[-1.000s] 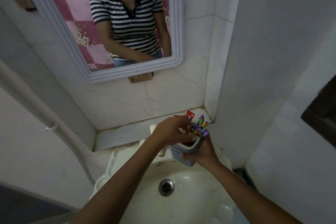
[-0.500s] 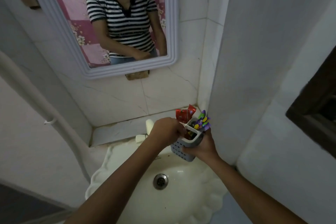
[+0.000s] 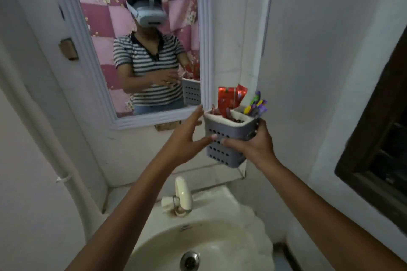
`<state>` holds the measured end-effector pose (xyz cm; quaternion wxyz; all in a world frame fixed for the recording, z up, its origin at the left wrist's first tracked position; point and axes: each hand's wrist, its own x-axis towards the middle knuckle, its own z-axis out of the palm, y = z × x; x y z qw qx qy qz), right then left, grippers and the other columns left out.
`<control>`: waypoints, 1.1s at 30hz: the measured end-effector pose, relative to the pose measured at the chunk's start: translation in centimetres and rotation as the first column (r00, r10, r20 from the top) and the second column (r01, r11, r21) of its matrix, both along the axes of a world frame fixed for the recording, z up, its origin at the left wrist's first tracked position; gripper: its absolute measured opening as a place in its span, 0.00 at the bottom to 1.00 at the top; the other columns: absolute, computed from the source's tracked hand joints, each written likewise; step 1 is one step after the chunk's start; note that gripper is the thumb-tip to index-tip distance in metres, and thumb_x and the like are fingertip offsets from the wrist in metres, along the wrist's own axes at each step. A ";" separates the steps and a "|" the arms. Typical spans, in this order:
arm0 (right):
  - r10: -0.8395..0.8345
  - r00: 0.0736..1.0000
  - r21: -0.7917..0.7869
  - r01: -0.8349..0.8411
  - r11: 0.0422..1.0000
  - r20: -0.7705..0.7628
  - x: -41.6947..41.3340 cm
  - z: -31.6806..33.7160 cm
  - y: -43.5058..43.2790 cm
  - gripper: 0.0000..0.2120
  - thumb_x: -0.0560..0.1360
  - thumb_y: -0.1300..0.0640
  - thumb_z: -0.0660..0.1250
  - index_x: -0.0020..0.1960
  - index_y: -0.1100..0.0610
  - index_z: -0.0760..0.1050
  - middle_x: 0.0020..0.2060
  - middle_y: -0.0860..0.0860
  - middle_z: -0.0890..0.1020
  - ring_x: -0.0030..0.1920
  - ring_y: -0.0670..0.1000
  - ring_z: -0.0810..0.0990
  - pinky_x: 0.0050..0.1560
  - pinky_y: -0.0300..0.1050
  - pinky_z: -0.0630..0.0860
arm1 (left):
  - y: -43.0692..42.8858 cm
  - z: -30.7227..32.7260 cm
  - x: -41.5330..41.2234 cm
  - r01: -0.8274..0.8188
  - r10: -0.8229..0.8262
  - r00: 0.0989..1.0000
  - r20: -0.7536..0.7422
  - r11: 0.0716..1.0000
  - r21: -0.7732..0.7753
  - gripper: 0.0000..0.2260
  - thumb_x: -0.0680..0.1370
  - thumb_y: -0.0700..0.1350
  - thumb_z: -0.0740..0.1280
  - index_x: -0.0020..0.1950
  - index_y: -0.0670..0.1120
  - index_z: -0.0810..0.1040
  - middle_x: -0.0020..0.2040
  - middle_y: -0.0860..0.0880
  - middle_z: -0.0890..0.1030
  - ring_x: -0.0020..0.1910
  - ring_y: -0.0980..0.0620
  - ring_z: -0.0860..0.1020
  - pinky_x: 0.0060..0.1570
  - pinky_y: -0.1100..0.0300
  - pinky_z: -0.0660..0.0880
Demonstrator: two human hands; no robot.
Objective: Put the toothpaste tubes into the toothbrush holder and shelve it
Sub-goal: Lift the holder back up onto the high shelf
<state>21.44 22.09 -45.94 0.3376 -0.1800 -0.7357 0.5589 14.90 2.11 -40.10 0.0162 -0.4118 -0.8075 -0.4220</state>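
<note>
A grey perforated toothbrush holder (image 3: pixel 229 138) with a white rim is held up in the air over the sink, near the mirror's lower right corner. Red toothpaste tubes (image 3: pixel 229 100) stand in its larger compartment. Colourful toothbrushes (image 3: pixel 256 105) poke out of the smaller right compartment. My right hand (image 3: pixel 251 143) grips the holder from its right side and front. My left hand (image 3: pixel 187 136) is open with fingers spread, its thumb and fingertips resting against the holder's left side.
A white-framed mirror (image 3: pixel 207 50) hangs on the tiled wall and shows a person in a striped shirt. Below are a cream sink (image 3: pixel 220 237) with a tap (image 3: pixel 182 193), a ledge behind it, a white pipe (image 3: pixel 44 138) at left and a dark window frame (image 3: pixel 374 138) at right.
The holder has risen from just above the sink to mirror height. My left hand has let go of the tubes and opened against the holder's side. The view has tilted upward.
</note>
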 end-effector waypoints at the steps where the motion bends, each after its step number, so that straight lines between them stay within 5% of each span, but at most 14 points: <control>1: 0.001 0.999 0.020 0.000 1.000 -0.047 -0.1 3.0 0.0 0.42 0.58 0.60 0.89 0.67 0.54 0.73 0.52 0.41 0.79 0.54 0.45 0.79 0.46 0.30 0.76 | 0.3 1.6 -0.1 0.028 -0.027 0.999 -0.018 0.999 0.032 0.38 0.75 0.52 0.71 0.78 0.55 0.53 0.76 0.56 0.63 0.72 0.57 0.67 0.70 0.53 0.70; 4: 0.019 0.977 0.057 -0.007 0.998 -0.211 -0.2 11.9 0.0 0.50 0.50 0.49 0.88 0.68 0.52 0.72 0.54 0.41 0.80 0.51 0.40 0.80 0.46 0.26 0.78 | 1.0 8.0 -0.1 0.074 -0.059 0.992 -0.109 0.987 0.139 0.44 0.73 0.58 0.71 0.80 0.53 0.48 0.80 0.54 0.56 0.78 0.56 0.59 0.74 0.47 0.66; 7: 0.027 0.947 0.073 -0.004 0.997 -0.319 -0.3 21.1 0.3 0.46 0.47 0.44 0.84 0.62 0.48 0.71 0.51 0.37 0.80 0.53 0.43 0.83 0.54 0.43 0.83 | 1.1 16.4 0.3 0.083 -0.039 0.958 -0.285 0.986 0.144 0.43 0.73 0.57 0.70 0.80 0.54 0.46 0.81 0.53 0.54 0.79 0.56 0.55 0.76 0.48 0.63; 10: 0.019 0.923 0.131 0.034 0.991 -0.385 -0.6 30.3 1.1 0.40 0.51 0.44 0.86 0.60 0.53 0.78 0.51 0.45 0.86 0.54 0.50 0.87 0.57 0.53 0.85 | 0.6 25.0 0.2 -0.012 0.057 0.864 -0.500 0.996 0.093 0.40 0.75 0.55 0.68 0.80 0.55 0.47 0.81 0.53 0.53 0.78 0.53 0.56 0.76 0.49 0.61; 15: 0.001 0.874 0.142 0.077 0.987 -0.486 -0.3 45.0 1.3 0.41 0.46 0.42 0.82 0.58 0.53 0.83 0.51 0.50 0.88 0.50 0.54 0.88 0.46 0.59 0.88 | -1.2 36.9 -2.3 -0.325 0.311 0.458 -0.833 0.930 0.169 0.38 0.77 0.60 0.64 0.80 0.51 0.49 0.81 0.53 0.50 0.79 0.52 0.54 0.76 0.51 0.56; 18: -0.046 0.873 0.109 0.112 0.988 -0.485 -0.6 50.4 0.7 0.49 0.45 0.41 0.82 0.64 0.53 0.77 0.57 0.52 0.84 0.52 0.56 0.86 0.45 0.61 0.88 | -1.8 39.8 -5.2 -0.533 0.367 0.314 -0.876 0.831 0.157 0.38 0.77 0.61 0.61 0.80 0.48 0.48 0.81 0.49 0.49 0.80 0.50 0.51 0.78 0.48 0.53; 22: -0.107 0.867 0.124 0.190 0.974 -0.487 -2.7 55.1 -0.2 0.54 0.45 0.37 0.81 0.68 0.55 0.72 0.63 0.54 0.79 0.58 0.57 0.83 0.52 0.57 0.87 | -2.6 41.0 -9.2 -0.699 0.372 0.297 -0.880 0.712 0.065 0.40 0.77 0.65 0.58 0.80 0.46 0.45 0.81 0.47 0.46 0.80 0.48 0.49 0.78 0.46 0.52; 26: -0.177 0.873 0.158 0.275 0.948 -0.453 -6.1 57.5 -1.1 0.50 0.57 0.39 0.82 0.71 0.57 0.67 0.66 0.56 0.72 0.64 0.60 0.78 0.57 0.58 0.84 | -3.6 40.5 -10.6 -0.747 0.344 0.276 -0.897 0.664 0.024 0.40 0.78 0.64 0.57 0.79 0.47 0.41 0.81 0.48 0.42 0.80 0.50 0.46 0.78 0.42 0.47; 33: -0.274 0.836 0.193 0.403 0.895 -0.475 -10.3 61.2 -1.7 0.52 0.57 0.37 0.83 0.73 0.57 0.66 0.68 0.58 0.71 0.67 0.62 0.76 0.68 0.62 0.77 | -4.4 41.2 -11.6 -0.742 0.279 0.170 -0.945 0.668 0.064 0.39 0.77 0.61 0.59 0.79 0.48 0.41 0.81 0.50 0.45 0.80 0.51 0.49 0.79 0.47 0.47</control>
